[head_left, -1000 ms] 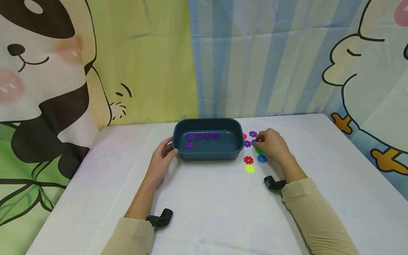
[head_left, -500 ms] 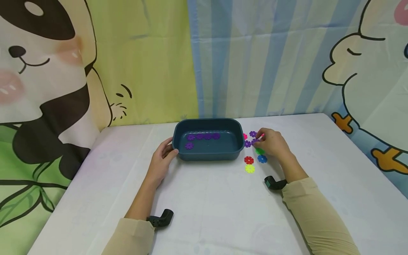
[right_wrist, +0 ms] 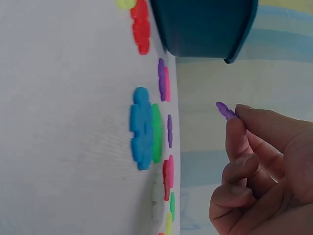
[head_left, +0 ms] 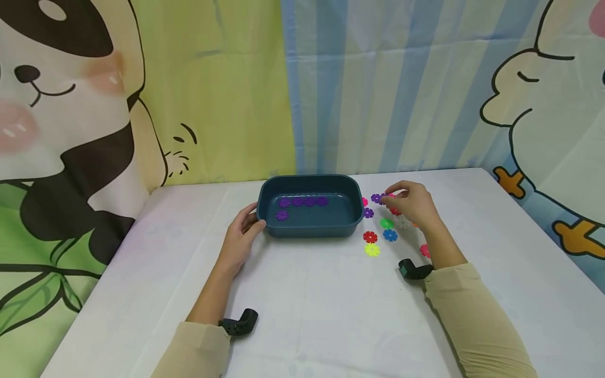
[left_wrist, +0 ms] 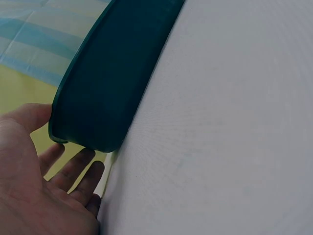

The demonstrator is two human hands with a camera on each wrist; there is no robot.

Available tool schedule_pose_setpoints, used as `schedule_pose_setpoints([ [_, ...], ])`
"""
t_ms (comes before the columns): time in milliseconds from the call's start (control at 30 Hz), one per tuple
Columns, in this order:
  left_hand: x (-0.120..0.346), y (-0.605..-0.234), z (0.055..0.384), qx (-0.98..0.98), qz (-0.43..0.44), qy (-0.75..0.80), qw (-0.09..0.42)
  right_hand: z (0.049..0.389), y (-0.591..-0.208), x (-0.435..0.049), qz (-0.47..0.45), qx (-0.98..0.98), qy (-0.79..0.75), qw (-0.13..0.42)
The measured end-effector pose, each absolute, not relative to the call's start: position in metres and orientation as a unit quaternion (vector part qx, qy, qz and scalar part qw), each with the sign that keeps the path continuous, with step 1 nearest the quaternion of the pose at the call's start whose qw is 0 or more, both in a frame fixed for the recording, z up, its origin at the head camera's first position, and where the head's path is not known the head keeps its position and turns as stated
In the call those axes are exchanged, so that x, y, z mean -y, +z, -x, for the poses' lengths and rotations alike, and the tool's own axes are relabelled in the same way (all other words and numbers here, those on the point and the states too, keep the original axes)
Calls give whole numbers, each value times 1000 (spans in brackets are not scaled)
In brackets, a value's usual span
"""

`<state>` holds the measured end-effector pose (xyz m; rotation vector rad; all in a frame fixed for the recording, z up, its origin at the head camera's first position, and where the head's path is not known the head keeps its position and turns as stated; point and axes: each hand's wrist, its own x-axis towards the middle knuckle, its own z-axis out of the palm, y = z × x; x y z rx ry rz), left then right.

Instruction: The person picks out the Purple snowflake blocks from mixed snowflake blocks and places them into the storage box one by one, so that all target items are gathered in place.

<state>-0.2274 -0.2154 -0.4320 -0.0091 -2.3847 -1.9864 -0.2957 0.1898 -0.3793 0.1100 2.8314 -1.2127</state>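
A dark teal rectangular tub [head_left: 309,231] stands on the white table. Several purple flower-shaped discs [head_left: 282,216] lie inside it. My left hand [head_left: 238,239] holds the tub's left end, thumb at the rim and fingers against the end wall. Raised above the table right of the tub, my right hand [head_left: 415,205] pinches a purple flower-shaped disc [right_wrist: 225,110] between thumb and index finger. Below it on the table lie two more purple discs [head_left: 368,213], a green disc [head_left: 386,223], a blue disc [head_left: 390,235], a red disc [head_left: 370,237] and a yellow disc [head_left: 372,249].
Partly behind or under my right hand and arm are a pink disc [head_left: 425,251], a pale disc [head_left: 403,223] and other coloured discs. The white tablecloth [head_left: 307,294] reaches back to a printed curtain [head_left: 227,105] behind the tub.
My right hand has lifted a purple disc off the table and drawn back slightly up and right, showing more discs beneath. My left hand and the tub stay where they were.
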Motion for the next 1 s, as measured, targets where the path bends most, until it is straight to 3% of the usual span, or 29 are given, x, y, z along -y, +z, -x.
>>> schedule_pose_setpoints([
  [300, 216, -433, 227, 766, 1, -643, 15, 293, -373, -195, -60, -884, -463, 28],
  [1000, 215, -433, 228, 768, -2, -641, 22, 287, -359, -194, -75, -853, -515, -36],
])
